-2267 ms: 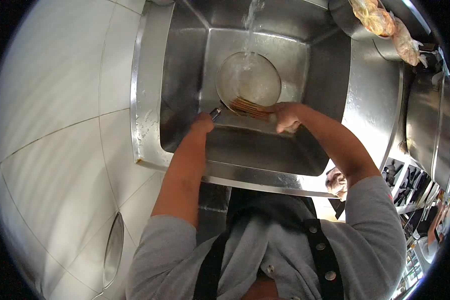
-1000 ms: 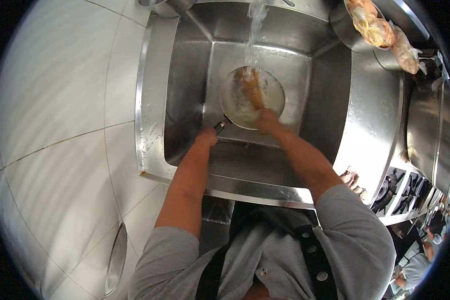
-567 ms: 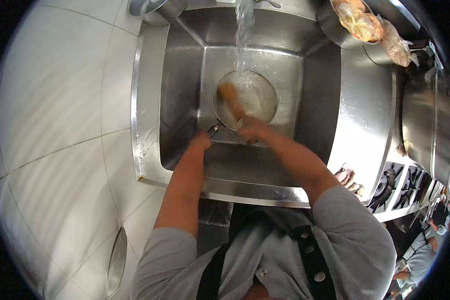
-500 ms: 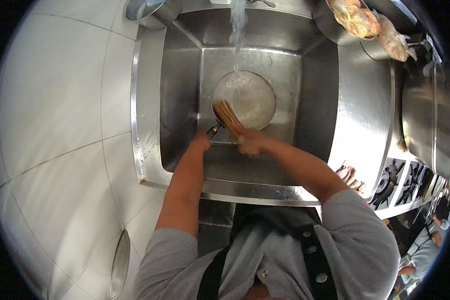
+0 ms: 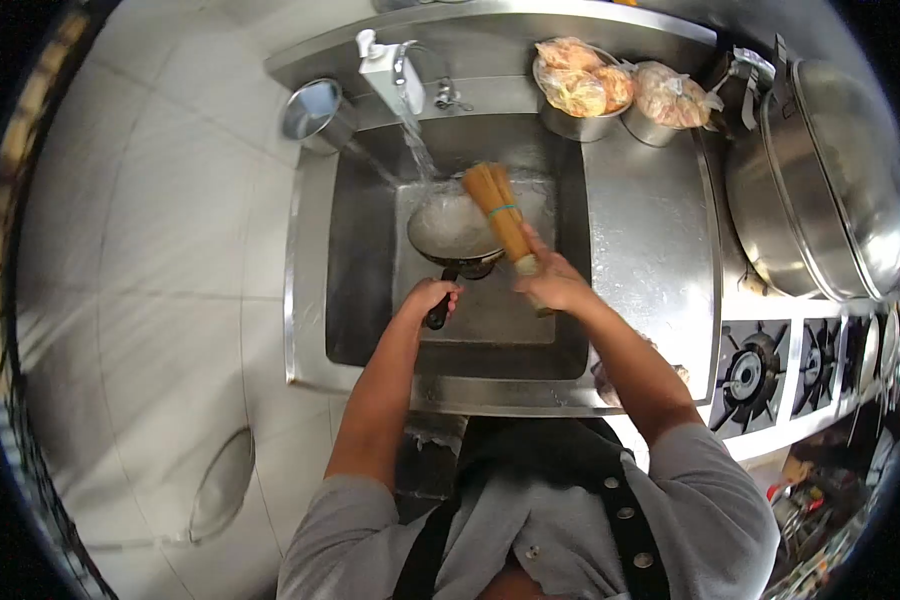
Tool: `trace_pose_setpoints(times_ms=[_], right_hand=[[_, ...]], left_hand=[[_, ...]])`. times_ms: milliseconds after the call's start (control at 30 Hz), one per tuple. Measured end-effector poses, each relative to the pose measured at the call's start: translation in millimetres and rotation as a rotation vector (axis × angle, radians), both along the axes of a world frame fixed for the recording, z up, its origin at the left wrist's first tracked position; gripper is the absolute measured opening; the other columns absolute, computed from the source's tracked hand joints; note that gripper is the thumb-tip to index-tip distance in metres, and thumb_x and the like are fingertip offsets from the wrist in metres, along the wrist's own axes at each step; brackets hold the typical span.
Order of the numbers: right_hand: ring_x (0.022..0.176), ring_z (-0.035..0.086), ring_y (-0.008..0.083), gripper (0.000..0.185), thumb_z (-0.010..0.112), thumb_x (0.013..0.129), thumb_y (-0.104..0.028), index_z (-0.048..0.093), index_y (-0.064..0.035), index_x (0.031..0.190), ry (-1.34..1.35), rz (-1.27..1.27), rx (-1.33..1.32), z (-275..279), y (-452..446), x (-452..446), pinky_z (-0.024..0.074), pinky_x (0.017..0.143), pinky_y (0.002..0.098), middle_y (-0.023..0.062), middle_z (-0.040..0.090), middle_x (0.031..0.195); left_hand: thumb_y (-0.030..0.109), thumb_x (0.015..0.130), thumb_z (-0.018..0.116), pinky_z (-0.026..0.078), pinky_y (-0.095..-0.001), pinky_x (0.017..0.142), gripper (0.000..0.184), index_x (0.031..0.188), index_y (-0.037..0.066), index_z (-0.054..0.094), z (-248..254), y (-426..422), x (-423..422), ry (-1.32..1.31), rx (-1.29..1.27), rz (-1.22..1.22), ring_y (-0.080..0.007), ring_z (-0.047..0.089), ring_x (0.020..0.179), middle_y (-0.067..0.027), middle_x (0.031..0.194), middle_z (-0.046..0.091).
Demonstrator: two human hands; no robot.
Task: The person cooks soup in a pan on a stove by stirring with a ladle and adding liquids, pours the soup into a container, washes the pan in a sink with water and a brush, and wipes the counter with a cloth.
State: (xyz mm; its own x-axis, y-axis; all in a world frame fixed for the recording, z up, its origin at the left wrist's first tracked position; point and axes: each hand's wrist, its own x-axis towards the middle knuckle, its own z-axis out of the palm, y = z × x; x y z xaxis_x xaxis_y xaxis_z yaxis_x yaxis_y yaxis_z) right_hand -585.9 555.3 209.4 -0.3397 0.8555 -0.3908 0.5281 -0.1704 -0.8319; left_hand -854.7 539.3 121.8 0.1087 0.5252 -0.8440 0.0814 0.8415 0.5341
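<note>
A round pan (image 5: 455,228) is tilted inside the steel sink (image 5: 370,300), and water (image 5: 417,150) streams from the faucet toward its far left edge. My left hand (image 5: 432,300) is wrapped round the pan's black handle (image 5: 437,313). In my right hand (image 5: 555,284) is a bundled bamboo brush (image 5: 500,205) with a green band, its bristles pointing up and left, over the pan's right side. The brush looks raised, apart from the pan.
At the back left stand a white bottle (image 5: 390,75) and a metal pot (image 5: 320,115). Bagged food (image 5: 582,78) fills containers at the back right. A large steel pot (image 5: 820,190) and a burner (image 5: 748,374) are on the right. A strainer (image 5: 223,485) hangs lower left.
The view has shifted, showing the faucet and back counter. The brush has come up out of the pan in my right hand. My left hand has kept the handle, and the pan is now tilted.
</note>
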Motion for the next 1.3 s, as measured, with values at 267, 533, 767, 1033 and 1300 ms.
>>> trace_pose_setpoints(times_ms=[267,533,767,1033,1300], right_hand=[[0.128,0.043,0.0310,0.095,0.069,0.066,-0.012,0.019,-0.0043,0.147,0.092,-0.019,0.115,40,-53,85,0.0326,0.105,0.0314,0.0234,0.045,0.137],[0.121,0.049,0.0334,0.093,0.068,0.070,-0.016,0.018,-0.0073,0.148,0.127,0.106,0.159,68,-59,54,0.0374,0.101,0.0330,0.0249,0.050,0.129],[0.111,0.057,0.0321,0.084,0.065,0.073,-0.018,0.024,-0.0068,0.146,-0.074,0.414,0.133,35,-39,-73,0.0436,0.095,0.0359,0.0206,0.056,0.124],[0.104,0.060,0.0340,0.071,0.062,0.076,-0.025,0.030,-0.0090,0.138,-0.361,0.657,0.072,-3,3,-95,0.0464,0.089,0.0417,0.0231,0.059,0.117],[0.082,0.063,0.0302,0.096,0.066,0.071,-0.017,0.012,-0.0162,0.150,0.157,0.262,0.036,53,-48,18,0.0540,0.068,0.0388,0.0194,0.058,0.108]], left_hand=[[0.006,0.073,0.062,0.046,-0.0320,0.044,0.012,0.072,-0.001,0.052,83,-71,-3,0.653,0.390,-0.049,-0.0168,0.058,0.046,-0.0111,0.062,0.059],[0.020,0.076,0.066,0.048,-0.0467,0.081,0.039,0.101,-0.009,0.056,123,-109,-37,1.256,0.704,-0.249,-0.0429,0.059,0.095,-0.0295,0.097,0.061],[0.008,0.078,0.063,0.046,-0.0381,0.048,0.020,0.087,-0.005,0.050,107,-117,-20,0.713,0.644,0.036,-0.0265,0.059,0.049,-0.0151,0.063,0.057],[0.009,0.078,0.062,0.046,-0.0395,0.051,0.017,0.085,-0.003,0.053,97,-109,-35,0.582,0.529,0.042,-0.0279,0.062,0.052,-0.0154,0.062,0.059],[0.018,0.076,0.065,0.048,-0.0451,0.073,0.026,0.093,-0.001,0.058,74,-112,-91,1.045,0.731,-0.188,-0.0402,0.061,0.082,-0.0220,0.082,0.064]])
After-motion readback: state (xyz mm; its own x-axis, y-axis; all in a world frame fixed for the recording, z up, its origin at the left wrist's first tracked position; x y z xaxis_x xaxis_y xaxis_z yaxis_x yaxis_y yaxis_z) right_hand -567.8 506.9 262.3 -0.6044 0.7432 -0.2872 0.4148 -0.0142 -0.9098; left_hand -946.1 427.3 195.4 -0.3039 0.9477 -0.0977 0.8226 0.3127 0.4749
